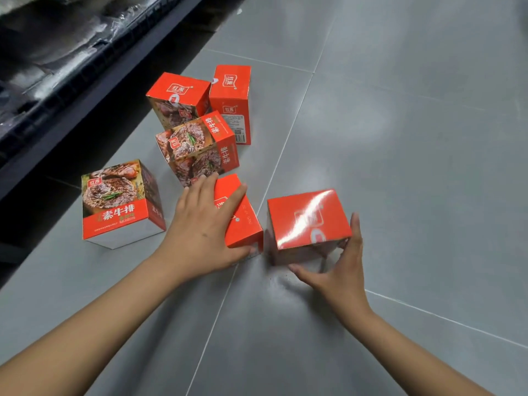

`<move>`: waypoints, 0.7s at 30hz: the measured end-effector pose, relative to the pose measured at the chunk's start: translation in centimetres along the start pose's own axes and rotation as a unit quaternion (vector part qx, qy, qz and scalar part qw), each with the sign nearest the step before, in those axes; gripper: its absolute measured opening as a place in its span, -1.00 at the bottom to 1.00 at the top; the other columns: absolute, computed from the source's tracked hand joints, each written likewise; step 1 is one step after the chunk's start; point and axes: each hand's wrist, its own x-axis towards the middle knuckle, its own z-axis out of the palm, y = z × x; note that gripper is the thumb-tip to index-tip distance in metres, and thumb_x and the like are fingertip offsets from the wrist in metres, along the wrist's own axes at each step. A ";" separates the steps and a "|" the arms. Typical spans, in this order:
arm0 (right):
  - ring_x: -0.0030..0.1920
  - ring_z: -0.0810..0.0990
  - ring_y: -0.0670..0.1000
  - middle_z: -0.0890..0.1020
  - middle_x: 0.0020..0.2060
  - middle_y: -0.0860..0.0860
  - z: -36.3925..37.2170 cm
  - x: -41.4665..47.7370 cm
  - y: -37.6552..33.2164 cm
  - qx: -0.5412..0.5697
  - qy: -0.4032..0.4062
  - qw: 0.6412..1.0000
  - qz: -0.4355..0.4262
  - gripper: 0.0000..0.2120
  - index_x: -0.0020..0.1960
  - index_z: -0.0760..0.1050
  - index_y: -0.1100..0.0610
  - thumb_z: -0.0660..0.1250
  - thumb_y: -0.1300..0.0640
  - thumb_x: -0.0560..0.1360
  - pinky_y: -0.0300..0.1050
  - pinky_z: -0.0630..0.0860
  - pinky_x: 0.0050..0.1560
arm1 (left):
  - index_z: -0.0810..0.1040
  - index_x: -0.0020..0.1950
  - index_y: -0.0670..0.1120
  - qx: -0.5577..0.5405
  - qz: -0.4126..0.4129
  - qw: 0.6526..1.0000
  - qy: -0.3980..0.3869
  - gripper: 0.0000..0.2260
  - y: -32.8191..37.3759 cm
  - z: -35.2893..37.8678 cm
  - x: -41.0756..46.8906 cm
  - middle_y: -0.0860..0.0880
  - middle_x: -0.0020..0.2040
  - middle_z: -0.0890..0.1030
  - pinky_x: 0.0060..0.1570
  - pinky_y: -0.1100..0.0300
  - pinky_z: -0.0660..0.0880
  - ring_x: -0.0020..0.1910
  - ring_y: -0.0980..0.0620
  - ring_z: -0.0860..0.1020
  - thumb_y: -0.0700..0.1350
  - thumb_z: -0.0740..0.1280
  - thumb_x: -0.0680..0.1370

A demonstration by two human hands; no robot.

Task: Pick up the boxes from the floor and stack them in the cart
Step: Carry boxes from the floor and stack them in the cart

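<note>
Red boxes (197, 150) lie on the grey floor (400, 138). My left hand (200, 227) rests flat on the middle box (243, 224), and my right hand (340, 270), splayed, brackets the glossy box (305, 218), gripping nothing. This looks like the pick-up step: next both hands must close and lift toward the unseen cart.

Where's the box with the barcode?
Head view, upper centre: the barcode box stands on the floor at the cluster's far end, just right of another upright box.

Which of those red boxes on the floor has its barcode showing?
The back-right box, standing upright at the far end of the cluster. Its near face carries a white label with a barcode; no other box shows one.
</note>
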 end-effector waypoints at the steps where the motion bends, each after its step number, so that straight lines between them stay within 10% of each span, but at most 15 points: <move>1: 0.31 0.39 -0.07 0.30 0.24 -0.31 -0.5 0.0 0.3 0.005 -0.017 1.000 -0.013 0.31 0.50 -0.27 -0.29 0.60 -0.24 0.08 0.13 0.37 0.34 | 0.09 0.55 0.11 -0.001 0.000 1.000 -0.001 -0.04 0.0 0.0 0.0 -0.27 0.50 0.14 0.42 -0.22 0.09 0.48 -0.30 0.12 0.52 0.15 0.24; 6: 0.49 0.21 0.01 0.20 0.45 -0.04 -3.2 3.3 1.5 0.000 -0.110 0.981 -0.163 0.07 0.52 -0.09 -0.28 0.50 -0.32 0.21 -0.10 0.27 0.44 | -0.01 0.53 0.26 -0.001 0.003 1.000 -0.031 -0.06 0.1 -0.5 0.6 -0.21 0.54 0.04 0.45 -0.21 -0.04 0.52 -0.26 0.00 0.54 0.11 0.19; 10: 0.43 0.32 -0.06 0.31 0.41 -0.05 -2.7 5.3 0.7 0.045 -0.155 0.967 -0.199 -0.10 0.45 0.19 -0.18 0.58 -0.11 0.24 -0.26 0.31 0.35 | 0.18 0.49 0.24 -0.032 -0.003 0.999 -0.029 -0.12 0.2 -0.9 1.0 -0.19 0.46 0.19 0.37 -0.25 0.22 0.45 -0.24 0.17 0.48 0.19 0.19; 21: 0.09 0.53 -0.20 0.51 0.19 -0.03 -3.2 10.5 -1.0 0.037 0.072 0.996 -0.048 -0.19 0.29 0.36 -0.21 0.66 0.11 0.16 -0.19 0.58 0.01 | 0.33 0.44 0.18 -0.087 -0.053 0.993 0.066 -0.21 0.0 -3.3 5.6 -0.20 0.45 0.24 0.33 -0.24 0.29 0.42 -0.26 0.21 0.36 0.22 0.21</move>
